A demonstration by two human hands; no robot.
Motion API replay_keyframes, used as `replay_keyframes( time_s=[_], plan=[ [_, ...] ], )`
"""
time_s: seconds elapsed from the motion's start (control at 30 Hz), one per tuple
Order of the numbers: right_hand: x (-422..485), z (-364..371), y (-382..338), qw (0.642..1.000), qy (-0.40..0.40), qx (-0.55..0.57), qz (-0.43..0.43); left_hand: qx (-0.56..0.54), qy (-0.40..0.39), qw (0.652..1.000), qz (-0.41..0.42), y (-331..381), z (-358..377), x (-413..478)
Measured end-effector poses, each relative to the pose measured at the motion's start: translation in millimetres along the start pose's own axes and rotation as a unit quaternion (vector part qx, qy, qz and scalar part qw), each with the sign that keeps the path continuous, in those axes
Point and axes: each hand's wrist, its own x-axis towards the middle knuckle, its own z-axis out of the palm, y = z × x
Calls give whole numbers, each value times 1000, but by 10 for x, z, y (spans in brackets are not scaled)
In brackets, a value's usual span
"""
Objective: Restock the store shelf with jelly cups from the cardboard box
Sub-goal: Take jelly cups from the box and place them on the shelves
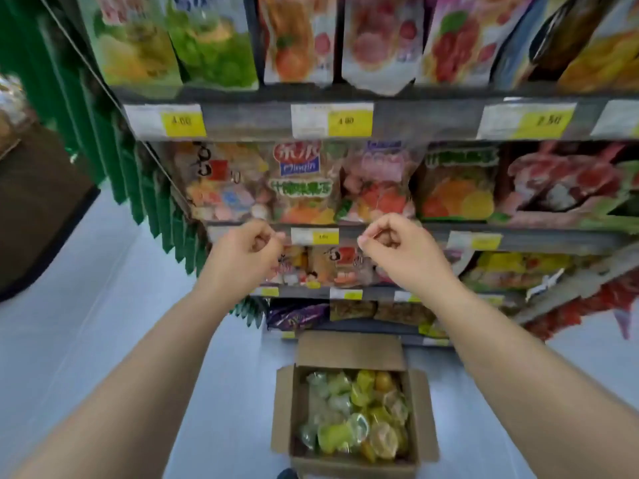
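An open cardboard box (299, 409) stands on the floor in front of the shelf, filled with several yellow and green jelly cups (356, 413). The store shelf (397, 229) rises ahead, its levels packed with colourful jelly bags. My left hand (250, 252) and my right hand (397, 247) are both raised in front of the middle shelf edge, high above the box. Each has its fingers curled into a loose fist, and I see nothing in either.
Yellow price tags (349, 121) run along the shelf edges. A green slatted panel (114, 143) flanks the shelf on the left, with a dark brown counter (38, 209) beyond it. Pale floor (103, 305) lies around the box.
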Motion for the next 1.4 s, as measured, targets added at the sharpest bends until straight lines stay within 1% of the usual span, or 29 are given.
replay_keyframes(
  time_s=[0.1, 0.2, 0.3, 0.37, 0.47, 0.53, 0.6, 0.67, 0.7, 0.73, 0.77, 0.8, 0.83, 0.9, 0.93, 0.97, 1.03, 1.1, 1.17, 1.27, 1.3, 1.33, 1.4],
  plan=[
    [-19, 386, 810, 993, -34, 45, 104, -43, -65, 995, -63, -680, 506, -8],
    [-90, 822, 1613, 975, -66, 88, 194, -59, -126, 983, -124, -1377, 1112, -52],
    [-195, 1276, 2388, 951, -78, 135, 268, -55, -164, 969, -174, -2136, 1778, -158],
    [-270, 1590, 2888, 933, -79, 153, 316, -89, -174, 956, -220, -2577, 2214, -250],
    [-410, 2076, 3589, 910, -71, 164, 375, -143, -183, 913, -336, -3159, 2804, -434],
    [-503, 2362, 3973, 886, -68, 193, 416, -135, -207, 884, -398, -3562, 3197, -560],
    [-597, 2606, 4319, 842, -59, 250, 474, -143, -222, 843, -469, -3919, 3531, -688],
    [-666, 2828, 4628, 789, -44, 307, 531, -173, -206, 800, -536, -4180, 3848, -793],
    [-690, 2944, 4781, 771, -35, 328, 546, -181, -196, 785, -559, -4314, 4003, -836],
    [-712, 3069, 4948, 760, -28, 339, 553, -189, -181, 773, -578, -4427, 4155, -861],
    [-714, 3187, 5101, 758, -23, 343, 554, -198, -164, 770, -584, -4544, 4299, -860],
    [-699, 3307, 5253, 768, -20, 333, 546, -204, -148, 773, -582, -4657, 4421, -841],
    [-672, 3428, 5400, 790, -15, 306, 531, -196, -135, 786, -571, -4784, 4543, -805],
    [-570, 3647, 5667, 856, -16, 205, 475, -155, -135, 829, -520, -4994, 4743, -676],
    [-500, 3746, 5777, 882, -26, 154, 445, -133, -143, 849, -492, -5088, 4838, -589],
    [-422, 3846, 5873, 901, -42, 113, 417, -111, -153, 865, -465, -5159, 4917, -491],
    [-250, 4024, 6018, 924, -72, 58, 372, -82, -163, 888, -422, -5286, 5062, -277],
    [-67, 4178, 6169, 933, -73, 15, 352, -67, -151, 899, -405, -5433, 5214, -69],
    [100, 4313, 6300, 934, -48, -25, 353, -66, -143, 901, -404, -5568, 5340, 87],
    [349, 4498, 6461, 919, 6, -24, 393, -78, -130, 893, -424, -5731, 5510, 225],
    [439, 4547, 6496, 911, 9, -25, 412, -89, -125, 893, -424, -5780, 5568, 239],
    [524, 4590, 6518, 901, -6, -41, 432, -101, -115, 894, -421, -5817, 5619, 238],
    [662, 4669, 6547, 880, -48, -108, 461, -128, -90, 896, -415, -5876, 5707, 227]
  ],
)
